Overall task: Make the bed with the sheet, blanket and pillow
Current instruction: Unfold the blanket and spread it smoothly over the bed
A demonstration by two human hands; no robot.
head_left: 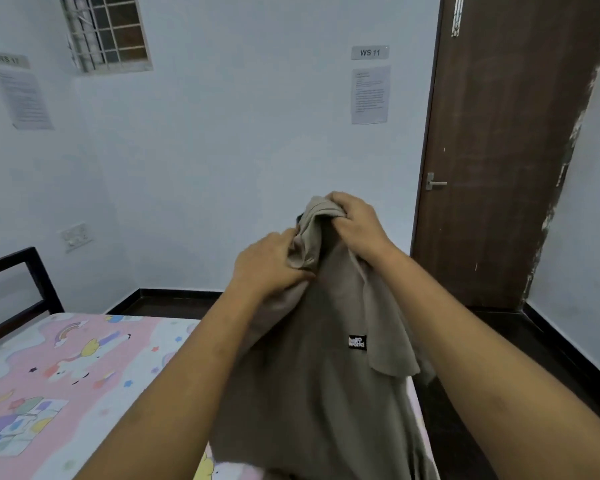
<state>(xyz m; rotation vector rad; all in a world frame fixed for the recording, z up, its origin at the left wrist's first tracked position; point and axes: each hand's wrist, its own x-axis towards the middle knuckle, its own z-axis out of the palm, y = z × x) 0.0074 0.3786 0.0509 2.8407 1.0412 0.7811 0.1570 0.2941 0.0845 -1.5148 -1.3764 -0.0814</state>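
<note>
A beige-grey blanket [319,393] with a small black label hangs in front of me, lifted above the bed. My left hand [267,263] grips a bunched fold of it at the top. My right hand [355,220] grips the topmost edge just above and to the right. Below, the bed carries a pink and white cartoon-print sheet [66,375], lying flat on the mattress. The blanket's lower part hides the bed's right side. No pillow is in view.
A dark bed frame end [21,289] rises at the left by the wall. A brown door [499,150] stands shut at the right. Dark floor [482,393] runs between bed and door. Papers and a barred window are on the pale walls.
</note>
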